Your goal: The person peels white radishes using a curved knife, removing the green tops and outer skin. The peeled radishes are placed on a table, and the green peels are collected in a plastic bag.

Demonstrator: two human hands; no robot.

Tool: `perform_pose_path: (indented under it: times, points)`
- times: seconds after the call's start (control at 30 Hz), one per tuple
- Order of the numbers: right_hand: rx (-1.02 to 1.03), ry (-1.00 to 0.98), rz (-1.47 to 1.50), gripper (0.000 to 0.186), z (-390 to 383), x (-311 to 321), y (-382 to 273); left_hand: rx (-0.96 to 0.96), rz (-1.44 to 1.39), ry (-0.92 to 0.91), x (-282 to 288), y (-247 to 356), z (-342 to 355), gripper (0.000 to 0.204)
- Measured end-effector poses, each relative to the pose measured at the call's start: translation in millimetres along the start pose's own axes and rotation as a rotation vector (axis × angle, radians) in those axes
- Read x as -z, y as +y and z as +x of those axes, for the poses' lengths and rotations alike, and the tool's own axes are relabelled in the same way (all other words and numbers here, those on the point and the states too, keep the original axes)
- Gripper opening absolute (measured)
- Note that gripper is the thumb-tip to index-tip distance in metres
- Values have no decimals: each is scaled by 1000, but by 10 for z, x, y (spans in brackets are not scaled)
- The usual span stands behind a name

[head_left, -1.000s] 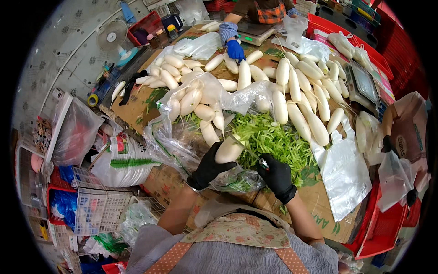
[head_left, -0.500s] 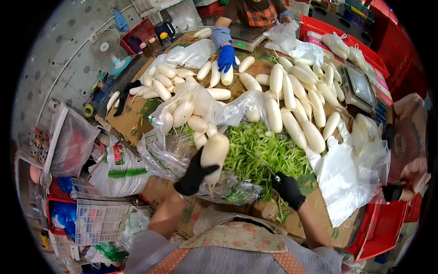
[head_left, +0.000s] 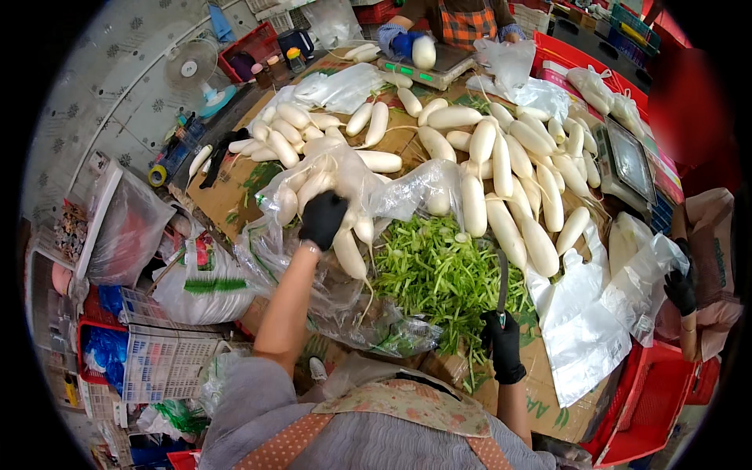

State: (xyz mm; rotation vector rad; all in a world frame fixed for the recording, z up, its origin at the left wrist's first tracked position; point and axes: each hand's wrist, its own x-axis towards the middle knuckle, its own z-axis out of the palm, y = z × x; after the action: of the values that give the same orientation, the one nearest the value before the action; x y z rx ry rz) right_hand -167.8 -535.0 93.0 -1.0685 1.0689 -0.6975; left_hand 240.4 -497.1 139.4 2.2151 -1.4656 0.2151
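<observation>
Forward and left of the right black-gloved hand (head_left: 503, 338), which is clamped on a slim, metal-bladed knife (head_left: 503, 283), lie bright-green chopped stems (head_left: 435, 274), while the left black-gloved hand (head_left: 323, 220), whose grip is hidden and cannot be told, is over oblong white radishes (head_left: 349, 254) beside crumpled clear plastic film (head_left: 415, 186).

Head camera: left fisheye of a worn pair, upright, looking down
Floral apron (head_left: 399, 403): nearest, at the lower edge
Cardboard-covered tabletop (head_left: 222, 197): middle distance, mid-picture
Electric fan (head_left: 190, 66): farther off, upper left
</observation>
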Motion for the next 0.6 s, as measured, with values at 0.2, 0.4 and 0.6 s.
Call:
perform_pose_path:
  times: [0.2, 0.4, 0.6]
  points:
    - [-42, -86, 104, 15, -7, -112, -22, -536, 572, -7, -850, -1362, -606, 40]
    - [-115, -238, 100, 18, -75, -485, -210, 547, -374, -162, -997, -950, -3, 42]
    - [25, -315, -84, 20, -192, -594, -192, 863, -1467, -60, -623, -383, -319, 44]
